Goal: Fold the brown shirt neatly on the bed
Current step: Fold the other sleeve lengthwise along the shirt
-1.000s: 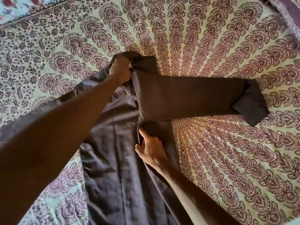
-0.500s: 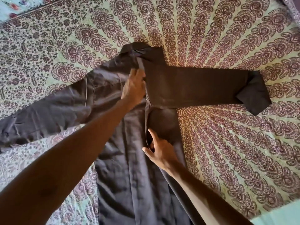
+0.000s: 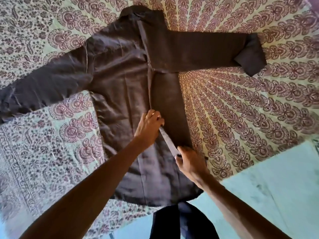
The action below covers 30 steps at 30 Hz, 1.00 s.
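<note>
The brown shirt [image 3: 120,80] lies spread on the patterned bedsheet [image 3: 241,104], collar far from me. Its right side is folded inward into a narrow panel [image 3: 170,107], and that side's sleeve [image 3: 203,50] stretches out to the right with its cuff turned over. The other sleeve [image 3: 43,83] runs off to the left. My left hand [image 3: 149,125] holds the inner edge of the fold with bent fingers. My right hand [image 3: 190,163] grips the same edge lower down, near the hem. A strip of the shirt's front edge [image 3: 168,141] is stretched between the two hands.
The bedsheet hangs over the near edge of the bed, with pale floor [image 3: 276,178] at the lower right. My dark-clothed legs [image 3: 181,221] stand against the bed's edge below the shirt's hem. A purple cloth [image 3: 313,4] shows at the top right corner.
My left hand slid from the collar down the fold to the shirt's middle. My right hand moved down toward the hem. The view pulled back, so the bed's near edge shows.
</note>
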Motion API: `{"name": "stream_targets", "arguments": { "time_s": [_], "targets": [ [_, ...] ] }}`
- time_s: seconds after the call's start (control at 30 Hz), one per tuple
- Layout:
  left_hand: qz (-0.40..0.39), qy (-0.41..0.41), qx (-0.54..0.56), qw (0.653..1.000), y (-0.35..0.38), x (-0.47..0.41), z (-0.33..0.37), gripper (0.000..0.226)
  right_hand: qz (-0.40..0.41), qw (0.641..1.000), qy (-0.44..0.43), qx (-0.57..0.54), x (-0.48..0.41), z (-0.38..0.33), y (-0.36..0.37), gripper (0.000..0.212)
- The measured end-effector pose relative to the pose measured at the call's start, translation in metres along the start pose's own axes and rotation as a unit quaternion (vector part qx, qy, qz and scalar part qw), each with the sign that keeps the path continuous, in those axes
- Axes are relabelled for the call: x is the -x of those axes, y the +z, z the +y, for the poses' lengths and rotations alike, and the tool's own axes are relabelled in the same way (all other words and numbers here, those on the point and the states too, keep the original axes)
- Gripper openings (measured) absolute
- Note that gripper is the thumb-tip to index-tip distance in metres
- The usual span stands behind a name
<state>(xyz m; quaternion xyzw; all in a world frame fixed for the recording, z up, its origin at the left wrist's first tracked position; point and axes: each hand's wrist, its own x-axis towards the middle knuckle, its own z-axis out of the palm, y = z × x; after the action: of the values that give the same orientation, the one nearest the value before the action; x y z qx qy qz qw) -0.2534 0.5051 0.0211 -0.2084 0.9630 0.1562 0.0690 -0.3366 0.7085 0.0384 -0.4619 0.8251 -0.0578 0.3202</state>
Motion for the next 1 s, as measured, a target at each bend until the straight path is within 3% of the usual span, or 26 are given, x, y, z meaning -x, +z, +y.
{"name": "stream_targets", "arguments": {
  "time_s": [0.13,0.2,0.3,0.4,0.43,0.53,0.63,0.73,0.83,0.9,0.97,1.0],
  "targets": [
    [0.035,-0.091,0.111,0.989,0.012,0.034,0.020,0.042,0.042,0.996,-0.021,0.075,0.042,0.006,0.014,0.017],
    [0.091,-0.153,0.208,0.962,0.018,0.046,0.033,0.038,0.054,0.994,-0.025,0.088,0.059,0.006,0.022,0.024],
    [0.151,-0.328,0.356,0.862,0.025,0.050,0.051,0.027,0.063,0.992,-0.041,0.102,0.086,0.003,0.040,0.036],
    [0.106,-0.471,0.487,0.728,0.030,0.048,0.060,0.049,0.084,0.987,-0.032,0.130,0.104,0.006,0.058,0.052],
    [0.069,-0.479,0.511,0.710,0.033,0.049,0.064,0.047,0.094,0.987,-0.013,0.131,0.107,0.008,0.062,0.057],
    [0.001,-0.491,0.504,0.710,0.045,0.050,0.071,0.040,0.125,0.984,0.039,0.124,0.116,0.023,0.072,0.061],
    [-0.015,-0.503,0.538,0.676,0.056,0.050,0.074,0.034,0.130,0.983,0.087,0.092,0.123,0.038,0.074,0.045],
    [-0.093,-0.475,0.590,0.646,0.062,0.060,0.080,0.025,0.129,0.985,0.115,-0.028,0.121,0.048,0.070,0.040],
    [-0.147,-0.451,0.589,0.654,0.060,0.070,0.093,0.019,0.070,0.982,0.123,-0.125,0.118,0.052,0.059,0.042],
    [-0.154,-0.456,0.594,0.644,0.060,0.078,0.099,0.021,0.083,0.987,0.094,-0.100,0.124,0.050,0.053,0.032],
    [-0.162,-0.456,0.625,0.613,0.063,0.086,0.105,0.022,0.128,0.990,0.052,-0.033,0.136,0.046,0.054,0.025],
    [-0.168,-0.457,0.639,0.595,0.064,0.089,0.109,0.038,0.143,0.989,0.038,-0.004,0.142,0.044,0.057,0.025]
  ]
}}
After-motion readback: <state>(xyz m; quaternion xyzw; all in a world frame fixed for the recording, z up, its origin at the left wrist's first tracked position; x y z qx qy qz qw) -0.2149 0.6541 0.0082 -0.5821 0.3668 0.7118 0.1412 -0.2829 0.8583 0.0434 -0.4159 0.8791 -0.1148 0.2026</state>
